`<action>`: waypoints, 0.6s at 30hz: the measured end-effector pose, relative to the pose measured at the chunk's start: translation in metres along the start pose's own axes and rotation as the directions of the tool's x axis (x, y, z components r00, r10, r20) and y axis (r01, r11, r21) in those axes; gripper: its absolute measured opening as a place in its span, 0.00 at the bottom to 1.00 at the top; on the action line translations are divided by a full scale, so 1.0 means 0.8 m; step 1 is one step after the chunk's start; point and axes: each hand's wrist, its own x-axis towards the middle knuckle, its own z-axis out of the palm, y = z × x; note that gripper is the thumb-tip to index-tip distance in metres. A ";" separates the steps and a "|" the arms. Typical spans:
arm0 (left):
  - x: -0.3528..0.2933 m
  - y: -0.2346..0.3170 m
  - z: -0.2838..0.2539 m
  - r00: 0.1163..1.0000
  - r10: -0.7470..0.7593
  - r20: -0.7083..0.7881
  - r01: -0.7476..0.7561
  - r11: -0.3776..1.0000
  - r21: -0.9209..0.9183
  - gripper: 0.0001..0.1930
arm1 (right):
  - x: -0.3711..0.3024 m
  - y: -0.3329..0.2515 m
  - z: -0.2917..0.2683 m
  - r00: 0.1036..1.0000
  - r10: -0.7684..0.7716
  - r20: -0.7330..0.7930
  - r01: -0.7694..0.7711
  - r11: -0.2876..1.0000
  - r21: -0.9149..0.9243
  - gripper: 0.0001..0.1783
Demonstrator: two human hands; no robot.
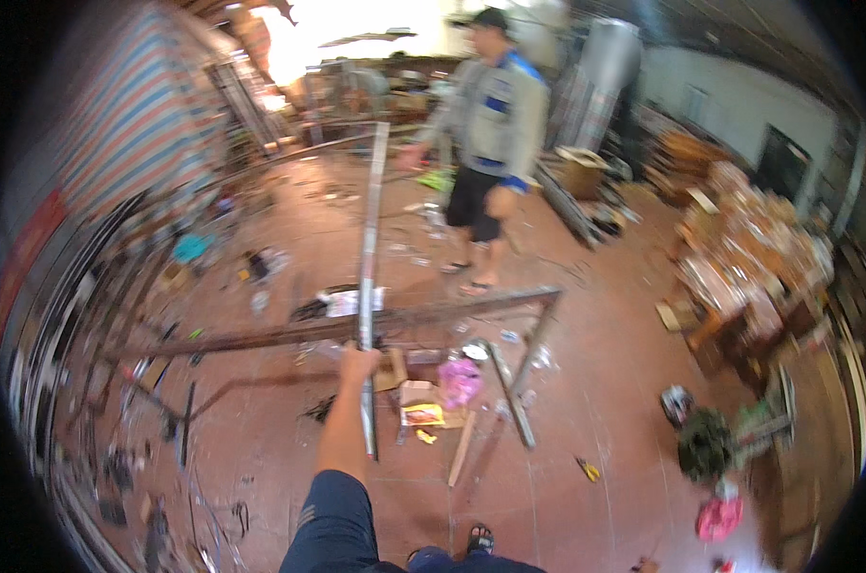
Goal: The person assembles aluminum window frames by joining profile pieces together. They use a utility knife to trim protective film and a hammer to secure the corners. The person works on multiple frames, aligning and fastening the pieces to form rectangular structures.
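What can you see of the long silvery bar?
The bar is long, straight and narrow, silvery-grey and metallic-looking. The left hand grips it toward its near end; it runs nearly straight up the picture, crossing in front of the brown beam. Whether it touches the beam, or is hollow, I can't tell.

1. Workshop, by the look of it; metalwork likely, doubling as a store.
2. Red-brown tiled floor (595, 382), strewn with scraps, offcuts and packaging; yellow-handled pliers (588, 469) lying loose.
3. Rust-brown beam (442, 310) on angled legs, trestle-like, across mid-floor. Long pale bar (370, 229) held over it.
4. Left side: long bars (55, 296) lying together, near a striped tarp sheet (137, 124).
5. Right side: green machine-like unit (758, 427) at floor level; plastic-wrapped stacks (743, 248), contents unclear.
6. Far end: bright opening (395, 24), clutter piled before it, blurred.
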 end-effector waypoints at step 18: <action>0.082 0.081 0.112 0.542 0.750 0.380 -0.683 0.129 0.719 0.34 | -0.572 0.363 0.346 0.783 0.618 -0.065 -0.481 0.669 0.567 0.20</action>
